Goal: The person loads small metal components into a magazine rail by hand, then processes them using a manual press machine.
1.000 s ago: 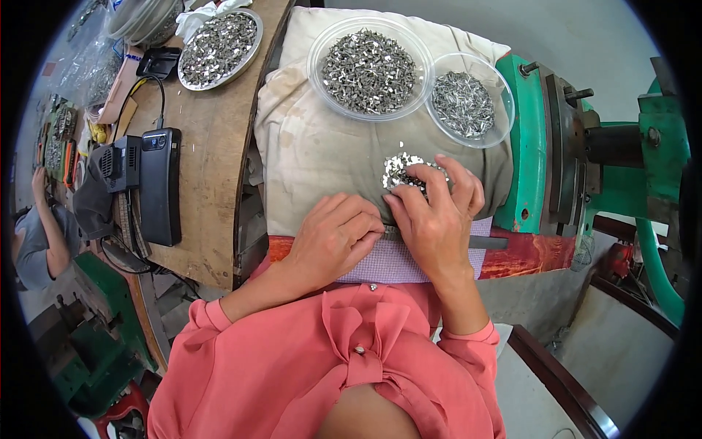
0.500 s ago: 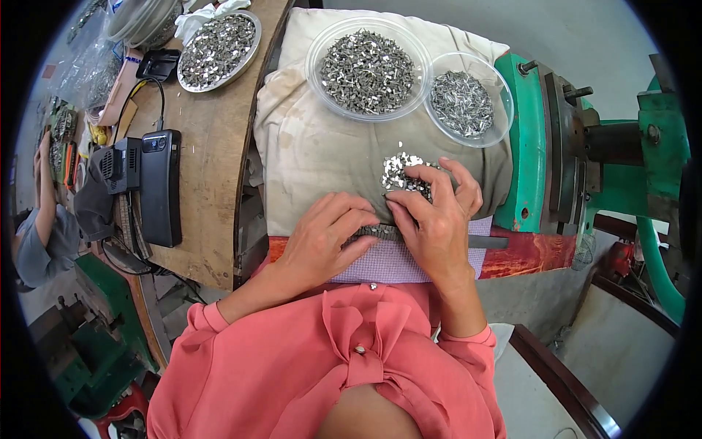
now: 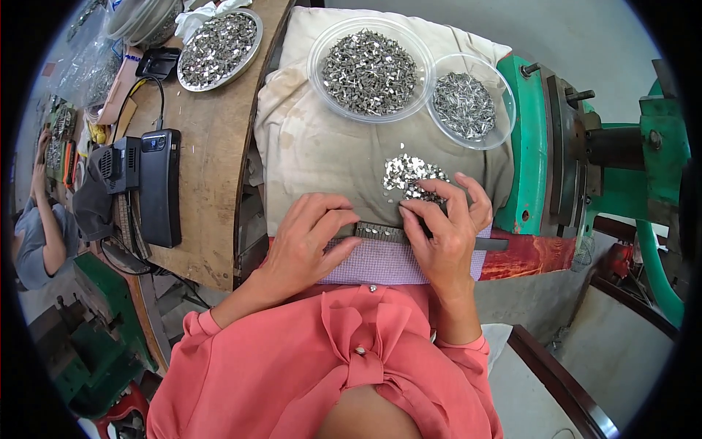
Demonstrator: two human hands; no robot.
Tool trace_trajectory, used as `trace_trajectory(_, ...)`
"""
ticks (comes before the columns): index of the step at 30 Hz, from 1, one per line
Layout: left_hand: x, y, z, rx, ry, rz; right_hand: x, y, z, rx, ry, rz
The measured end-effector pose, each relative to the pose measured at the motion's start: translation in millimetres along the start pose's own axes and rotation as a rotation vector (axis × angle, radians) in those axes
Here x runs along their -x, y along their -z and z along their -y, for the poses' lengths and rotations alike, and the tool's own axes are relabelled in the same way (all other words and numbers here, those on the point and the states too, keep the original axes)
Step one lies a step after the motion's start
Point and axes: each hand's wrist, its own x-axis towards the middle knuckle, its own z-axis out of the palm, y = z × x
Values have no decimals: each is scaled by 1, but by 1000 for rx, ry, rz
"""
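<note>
My left hand (image 3: 311, 233) curls at the left part of a dark metal bar (image 3: 384, 233), with thumb and forefinger on either side of it. Small shiny bits sit in a row on the bar's top. My right hand (image 3: 447, 230) hovers just past the bar, thumb and forefinger tips together at the near edge of a loose pile of small silvery metal pieces (image 3: 408, 171). Its middle finger reaches over the pile. Whatever is between those tips is too small to make out. Under the bar lies a purple checked cloth (image 3: 380, 269).
Beyond the pile stand a large clear tub (image 3: 316, 80) of small metal parts and a smaller tub (image 3: 510, 110) of thin pins. A green machine (image 3: 523, 146) borders the right. A wooden table (image 3: 208, 161) at left bears a phone (image 3: 159, 190) and a metal bowl (image 3: 257, 44).
My left hand has slid left along the bar, baring more of its row. My right hand has shifted slightly right, showing more of the pile. At far left, another person's arms have moved.
</note>
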Motion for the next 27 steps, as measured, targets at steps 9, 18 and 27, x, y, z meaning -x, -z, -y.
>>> trace_trajectory(9, -2, 21, -5, -336, 87, -61, -5, -2, 3, -17, 22, 14)
trace_trajectory(18, 2, 11, -9, -91, 26, -37, -7, -7, 7, -26, 48, 4)
trace_trajectory(27, -25, -5, -6, -56, -36, -14, 20, 15, 8, -85, 7, 39)
